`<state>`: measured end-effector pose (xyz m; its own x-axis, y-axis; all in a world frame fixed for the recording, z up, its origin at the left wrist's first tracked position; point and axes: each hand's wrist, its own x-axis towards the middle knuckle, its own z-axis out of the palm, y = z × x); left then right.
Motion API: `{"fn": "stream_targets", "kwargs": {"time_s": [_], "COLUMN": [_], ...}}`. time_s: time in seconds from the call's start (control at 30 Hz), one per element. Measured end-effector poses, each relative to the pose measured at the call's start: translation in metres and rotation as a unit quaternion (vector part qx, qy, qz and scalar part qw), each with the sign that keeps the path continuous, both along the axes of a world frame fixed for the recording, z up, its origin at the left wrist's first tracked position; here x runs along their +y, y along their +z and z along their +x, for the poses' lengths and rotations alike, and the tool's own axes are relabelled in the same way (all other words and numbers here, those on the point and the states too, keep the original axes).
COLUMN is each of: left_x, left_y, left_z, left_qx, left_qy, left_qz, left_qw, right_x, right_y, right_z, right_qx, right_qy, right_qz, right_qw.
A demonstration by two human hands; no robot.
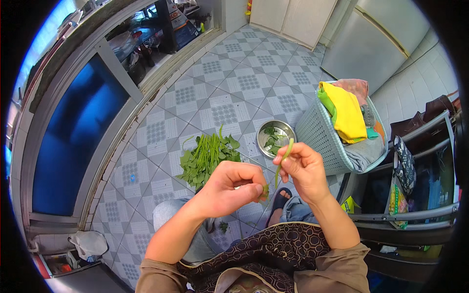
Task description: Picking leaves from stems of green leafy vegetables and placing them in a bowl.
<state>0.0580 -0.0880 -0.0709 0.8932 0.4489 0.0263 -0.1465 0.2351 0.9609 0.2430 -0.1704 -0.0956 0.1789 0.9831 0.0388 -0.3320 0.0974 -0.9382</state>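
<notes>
My right hand (307, 172) pinches a green leaf stalk (284, 163) between thumb and fingertips, the stalk standing nearly upright. Beside it, my left hand (234, 187) has thumb and forefinger closed on a small, blurred scrap of greenery (264, 193). The two hands are apart, held over my lap. Beyond the left one, a bunch of leafy greens (205, 157) with long stems lies on the floor. A round stainless steel bowl (284, 132), partly covered by my right hand, holds several loose leaves (271, 141).
A pale blue plastic laundry basket (311, 132) full of clothes stands right of the bowl. A shelf rack (403, 217) with bags rises at the right. Leaf scraps (223, 226) lie on the tiled floor (176, 121) between my legs. Behind are a refrigerator (362, 44) and a cabinet (289, 18).
</notes>
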Motion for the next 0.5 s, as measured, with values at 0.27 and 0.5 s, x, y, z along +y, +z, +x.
{"fn": "stream_targets", "kwargs": {"time_s": [0.27,0.5], "left_x": [0.004,-0.003], "left_y": [0.003,0.001], "left_z": [-0.002,0.003], "left_qx": [-0.117,-0.037], "left_qy": [-0.124,-0.147], "left_qz": [0.084,0.157], "left_qw": [0.982,0.976], "right_x": [0.015,0.021], "right_y": [-0.023,-0.033], "right_z": [0.026,0.041], "right_qx": [0.081,0.062], "right_qy": [-0.034,-0.066], "right_qz": [-0.057,-0.094], "right_qw": [0.994,0.991]}}
